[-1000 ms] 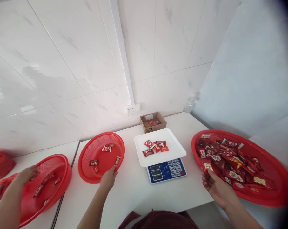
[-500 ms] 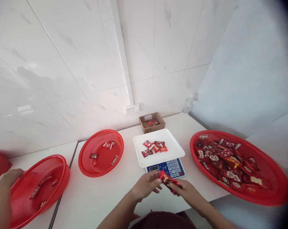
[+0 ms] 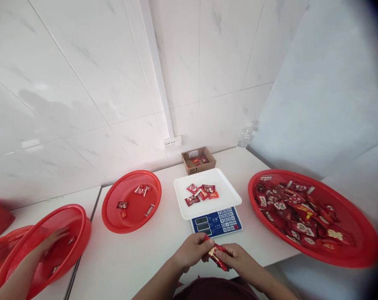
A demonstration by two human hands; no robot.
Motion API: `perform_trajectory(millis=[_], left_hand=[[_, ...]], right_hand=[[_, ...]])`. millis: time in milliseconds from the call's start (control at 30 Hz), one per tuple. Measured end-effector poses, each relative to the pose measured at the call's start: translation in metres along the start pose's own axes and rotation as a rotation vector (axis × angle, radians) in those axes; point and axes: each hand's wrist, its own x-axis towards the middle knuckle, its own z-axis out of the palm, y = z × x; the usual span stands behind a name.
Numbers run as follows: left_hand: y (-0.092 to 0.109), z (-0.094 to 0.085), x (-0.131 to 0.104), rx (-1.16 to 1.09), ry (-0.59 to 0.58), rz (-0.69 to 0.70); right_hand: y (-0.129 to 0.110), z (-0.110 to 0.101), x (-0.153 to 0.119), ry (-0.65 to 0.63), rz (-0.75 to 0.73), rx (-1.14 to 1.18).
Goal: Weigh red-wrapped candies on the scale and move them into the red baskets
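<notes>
My left hand point(image 3: 193, 250) and my right hand point(image 3: 234, 257) both grip a red candy packet point(image 3: 217, 255) between thumbs and fingers, in front of my body. Fingers cover much of it, so I cannot tell whether it is one packet or more. Just beyond my hands is a blue and white digital scale point(image 3: 216, 221). A white tray point(image 3: 182, 208) sits on top of the scale, with several small red packets point(image 3: 203, 193) near its middle.
To the right stands a red basket point(image 3: 360, 250) heaped with red packets. Another red basket point(image 3: 113, 223) at centre left holds a few. At far left, another person's hand point(image 3: 49, 243) reaches into a third basket point(image 3: 84, 227). A cardboard box point(image 3: 201, 167) stands behind the tray.
My hands have moved slightly down toward me with the packet, exposing more of the scale's display. The other person's hand at far left has moved right, into the basket.
</notes>
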Motion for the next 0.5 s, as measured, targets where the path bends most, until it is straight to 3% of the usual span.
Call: perform_trajectory(millis=[100,267,333,500], left_hand=[[0.002,0.002,0.001,0.114,0.052,0.04],[0.008,0.004,0.001,0.562,0.239,0.168],[0.009,0.005,0.001,0.571,0.229,0.167],[0.003,0.007,0.005,0.317,0.136,0.089]], right_hand=[[0.003,-0.001,0.001,0.02,-0.008,-0.019],[0.016,-0.004,0.004,0.098,0.047,-0.081],[0.018,-0.004,0.004,0.104,0.079,-0.049],[0.019,-0.003,0.001,0.023,0.148,0.224]])
